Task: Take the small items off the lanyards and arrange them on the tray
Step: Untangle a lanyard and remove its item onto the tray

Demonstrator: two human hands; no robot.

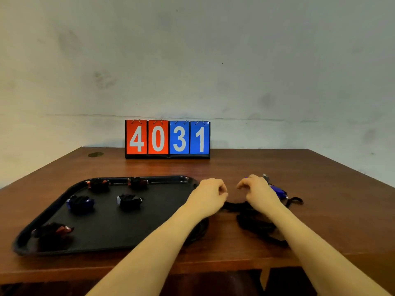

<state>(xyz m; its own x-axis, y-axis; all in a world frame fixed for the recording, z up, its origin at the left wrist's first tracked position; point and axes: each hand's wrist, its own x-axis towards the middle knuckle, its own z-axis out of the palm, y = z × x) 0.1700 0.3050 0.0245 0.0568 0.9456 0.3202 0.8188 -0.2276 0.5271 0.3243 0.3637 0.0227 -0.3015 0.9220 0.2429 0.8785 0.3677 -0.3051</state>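
Both hands hovered just right of the black tray (53, 207), fingers curled. Left hand (210, 193) sat beside the tray's right rim, its thumb and fingertips drawn together as if pinching something (too small to tell what). Right hand (259, 192) sat a little farther right of the tray, fingers bent downward over a blue item (277, 190) with a metal clip; whether it gripped anything I could not tell. Nearest, right of the tray's near corner, a heap of black lanyards (256, 226) lay on the wooden table (320, 189), one strap running under both wrists. On the tray lay five bundled small items: one red-tipped (53, 230) at the near left, a blue one (80, 202) and a black-and-white one (129, 200) mid-tray, and two red-tipped ones (98, 184) along the far rim. Beyond the tray, a flip scoreboard (167, 138) read 4031.
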